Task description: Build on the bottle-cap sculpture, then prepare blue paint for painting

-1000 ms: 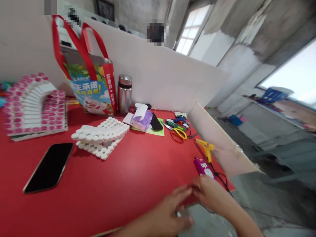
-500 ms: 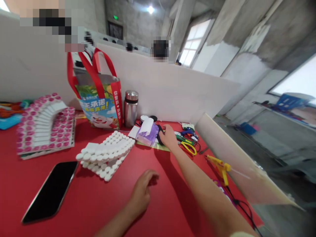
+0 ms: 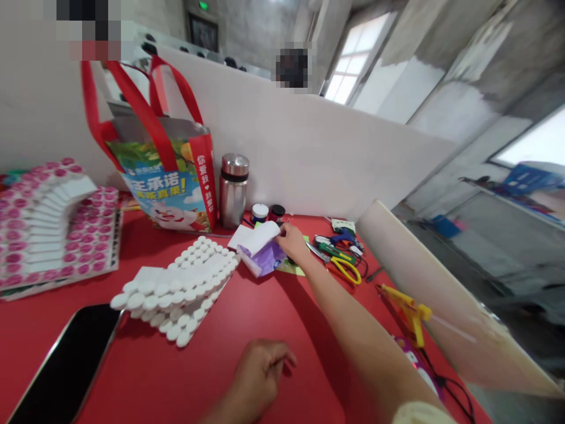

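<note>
On the red table, my right hand reaches to the back, its thumb and fingers closed at the edge of a white tissue. Under the tissue lies a crumpled soft purple packet, partly covered by it. A dark item beneath my right hand is mostly hidden. My left hand hovers low over the table in front, fingers loosely bent and apart, holding nothing visible. Left of the packet lies a stacked piece made of white round discs and strips.
A phone and a pink-dotted piece lie left. A shopping bag, steel flask and small jars stand behind. Yellow-handled scissors, a green cutter and a yellow glue gun are right, beside a board.
My right hand has shifted from the dark item to the white tissue, and the purple packet looks more crumpled. My left hand sits lower in view. The camera view has also shifted.
</note>
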A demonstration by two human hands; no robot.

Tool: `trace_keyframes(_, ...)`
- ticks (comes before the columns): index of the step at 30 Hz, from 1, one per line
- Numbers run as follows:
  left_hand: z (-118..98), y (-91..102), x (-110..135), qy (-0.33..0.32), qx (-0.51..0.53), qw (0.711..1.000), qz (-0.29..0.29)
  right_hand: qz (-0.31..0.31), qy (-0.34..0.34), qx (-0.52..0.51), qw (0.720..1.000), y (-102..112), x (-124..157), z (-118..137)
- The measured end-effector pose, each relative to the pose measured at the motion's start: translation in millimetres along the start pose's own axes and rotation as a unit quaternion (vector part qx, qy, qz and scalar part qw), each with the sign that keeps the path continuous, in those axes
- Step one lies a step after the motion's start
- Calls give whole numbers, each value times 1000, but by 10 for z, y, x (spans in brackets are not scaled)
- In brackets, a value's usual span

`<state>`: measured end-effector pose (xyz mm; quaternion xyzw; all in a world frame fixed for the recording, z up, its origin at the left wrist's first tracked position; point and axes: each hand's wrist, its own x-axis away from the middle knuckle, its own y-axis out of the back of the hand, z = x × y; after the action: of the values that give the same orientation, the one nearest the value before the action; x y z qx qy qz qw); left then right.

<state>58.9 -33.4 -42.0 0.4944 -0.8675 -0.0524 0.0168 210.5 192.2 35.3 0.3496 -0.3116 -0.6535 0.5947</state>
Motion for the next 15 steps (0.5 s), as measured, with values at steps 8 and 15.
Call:
trace_keyframes(8, 49, -16, 9, -17, -21, 1000, 2, -94, -17, -66, 993, 533, -186, -243)
trace_keyframes(15, 39, -15, 13, -3, -48, 999, 15, -246, -121, -103, 956, 1340, -676, -882)
